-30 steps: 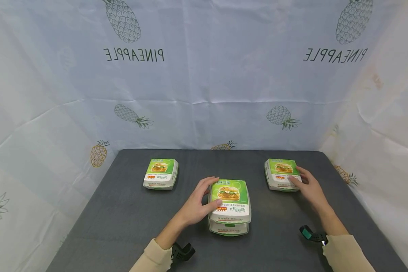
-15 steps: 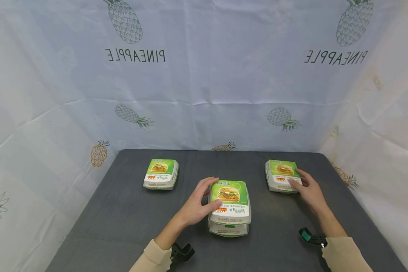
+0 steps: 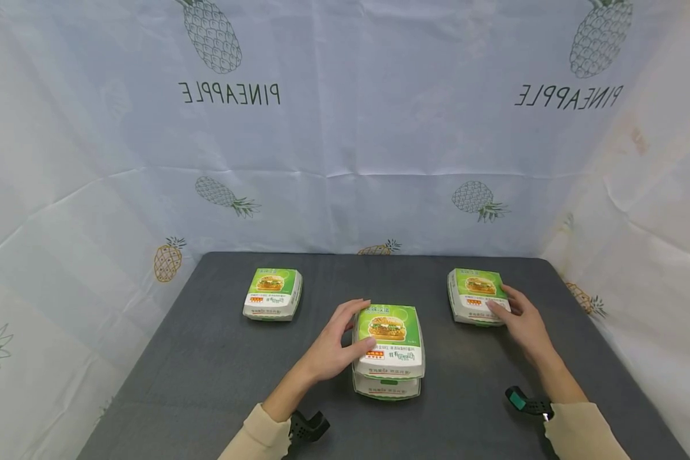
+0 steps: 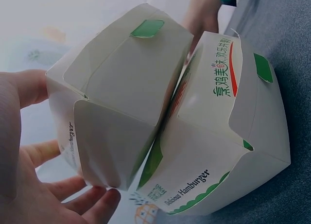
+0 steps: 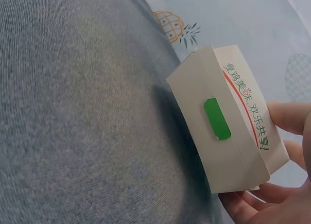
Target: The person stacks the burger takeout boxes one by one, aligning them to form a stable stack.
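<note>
Two white-and-green burger boxes stand stacked near the middle of the table. My left hand (image 3: 330,348) grips the upper burger box (image 3: 393,326) from its left, with the thumb on the lid and the fingers round the far left side. Below it, the lower burger box (image 4: 218,131) shows printed sides in the left wrist view, with a narrow gap between the two at the near end. At the back right, my right hand (image 3: 526,322) holds another burger box (image 3: 478,297), thumb on its near right corner and fingers along its right side. In the right wrist view this box (image 5: 221,122) shows a green tab.
One more burger box (image 3: 272,294) sits at the back left of the dark table (image 3: 218,364). A white cloth (image 3: 345,128) printed with pineapples hangs behind the table and along both sides. Each wrist wears a black strap (image 3: 307,427).
</note>
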A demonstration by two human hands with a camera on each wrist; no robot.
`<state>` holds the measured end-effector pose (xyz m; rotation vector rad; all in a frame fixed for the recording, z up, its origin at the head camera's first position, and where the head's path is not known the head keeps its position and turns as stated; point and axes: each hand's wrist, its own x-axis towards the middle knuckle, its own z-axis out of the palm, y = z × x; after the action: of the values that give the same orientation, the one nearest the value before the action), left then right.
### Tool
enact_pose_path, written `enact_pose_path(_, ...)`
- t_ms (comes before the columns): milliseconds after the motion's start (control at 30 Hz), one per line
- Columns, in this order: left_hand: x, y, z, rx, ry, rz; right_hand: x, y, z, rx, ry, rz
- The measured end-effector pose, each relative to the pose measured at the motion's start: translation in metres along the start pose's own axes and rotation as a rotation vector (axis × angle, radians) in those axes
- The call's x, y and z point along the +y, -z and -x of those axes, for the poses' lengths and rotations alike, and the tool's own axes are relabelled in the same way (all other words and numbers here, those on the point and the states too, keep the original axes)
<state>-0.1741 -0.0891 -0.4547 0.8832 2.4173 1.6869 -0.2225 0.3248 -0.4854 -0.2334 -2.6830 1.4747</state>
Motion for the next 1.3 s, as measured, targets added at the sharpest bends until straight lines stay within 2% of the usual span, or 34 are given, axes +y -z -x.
enact_pose_path(500,0.0,-0.001,0.0,-0.008,0.012,0.003,-0.021,0.006,0.015,-0.024,0.051,-0.025)
enact_pose_path(900,-0.001,-0.001,-0.001,-0.003,-0.002,-0.004,-0.032,0.007,0.023,-0.035,0.101,-0.041)
enact_pose_path(1300,-0.001,-0.001,-0.001,0.012,-0.01,-0.002,-0.052,0.007,0.032,-0.038,0.155,-0.061)
